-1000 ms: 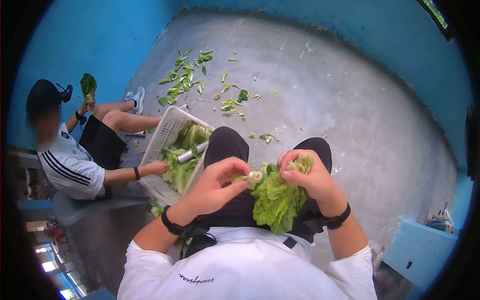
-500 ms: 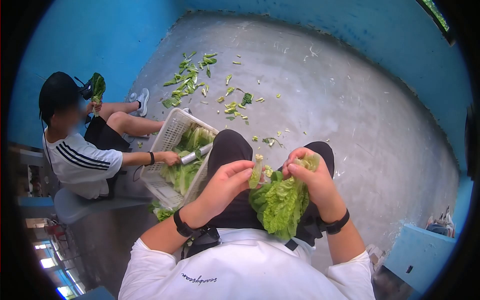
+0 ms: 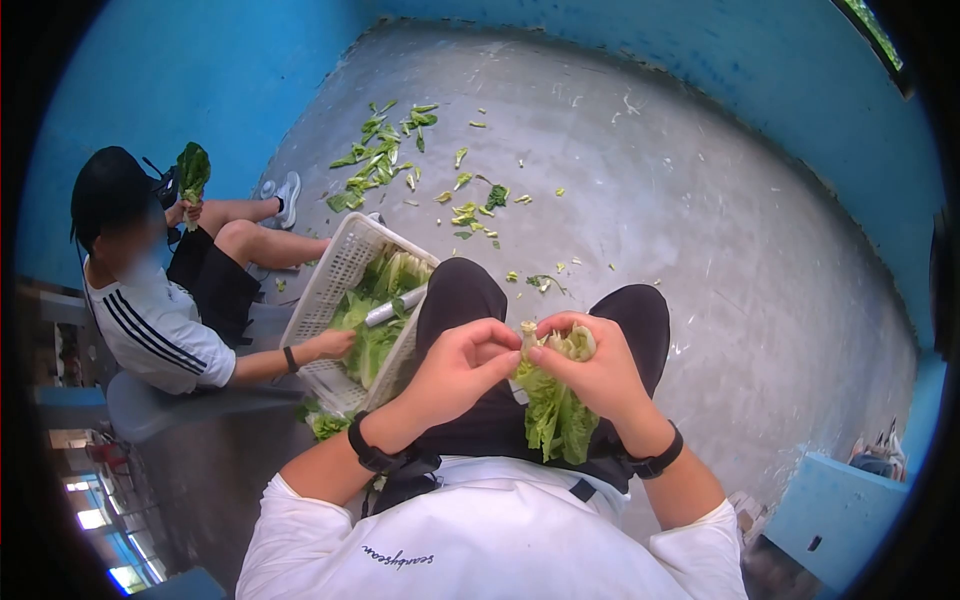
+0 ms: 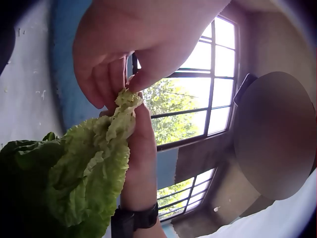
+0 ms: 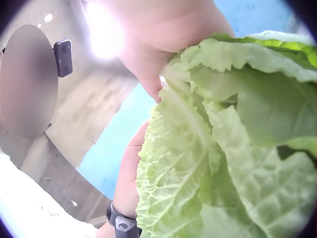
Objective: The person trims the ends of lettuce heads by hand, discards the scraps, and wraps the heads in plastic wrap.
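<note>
Left hand (image 4: 133, 39) up top pinches pale end of lettuce (image 4: 91, 168), ruffled, hanging lower left. Right forearm (image 4: 139, 176) behind, black wristband (image 4: 144, 219) on. Beyond: window (image 4: 221, 91), trees (image 4: 171, 111) outside, blue wall (image 4: 67, 64).

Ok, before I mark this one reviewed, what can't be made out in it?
- Right wrist view: most fingers of the right hand, hidden by the lettuce.
- Left wrist view: the lettuce's lower end, cut off by the picture's edge.
- Head view: the floor of the crate, covered by greens.
- Head view: the other person's face, blurred.
- Head view: the items on the blue cabinet, too small to identify.
</note>
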Demonstrator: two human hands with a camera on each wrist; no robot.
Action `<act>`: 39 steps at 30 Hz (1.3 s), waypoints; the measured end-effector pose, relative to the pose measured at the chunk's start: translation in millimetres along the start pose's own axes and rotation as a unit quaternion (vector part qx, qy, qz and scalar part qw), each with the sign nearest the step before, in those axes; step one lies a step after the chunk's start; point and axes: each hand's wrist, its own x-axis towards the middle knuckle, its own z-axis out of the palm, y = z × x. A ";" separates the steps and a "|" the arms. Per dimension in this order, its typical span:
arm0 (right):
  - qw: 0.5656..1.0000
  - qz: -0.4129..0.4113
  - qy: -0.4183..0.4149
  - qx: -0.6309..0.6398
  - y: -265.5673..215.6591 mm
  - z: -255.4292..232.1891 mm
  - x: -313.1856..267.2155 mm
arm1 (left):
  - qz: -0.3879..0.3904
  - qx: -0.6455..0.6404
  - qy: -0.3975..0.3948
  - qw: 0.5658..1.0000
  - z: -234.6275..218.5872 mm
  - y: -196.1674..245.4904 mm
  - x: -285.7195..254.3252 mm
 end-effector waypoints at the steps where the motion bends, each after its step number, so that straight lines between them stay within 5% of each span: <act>1: 1.000 0.002 0.001 0.011 1.9 -1.2 1.7 | -0.002 0.005 -0.001 1.000 2.5 2.9 -0.4; 8: 1.000 0.000 0.003 -0.026 -0.1 2.4 2.8 | -0.002 0.133 0.044 0.990 5.5 11.2 5.4; 14: 0.987 -0.024 -0.021 -0.156 -14.2 -5.0 -6.6 | 0.078 0.269 0.034 0.960 4.9 24.2 -2.2; 26: 0.980 -0.024 -0.064 -0.187 -19.6 -3.3 -22.1 | -0.024 0.180 -0.083 0.980 10.2 31.5 -13.9; 36: 0.960 -0.071 -0.137 -0.233 -22.6 -1.2 -27.2 | -0.016 0.220 -0.162 0.962 -3.4 27.6 -19.6; 39: 0.945 -0.100 -0.147 -0.275 -29.1 -10.1 -29.5 | -0.051 0.127 -0.192 0.972 -17.6 31.3 -25.2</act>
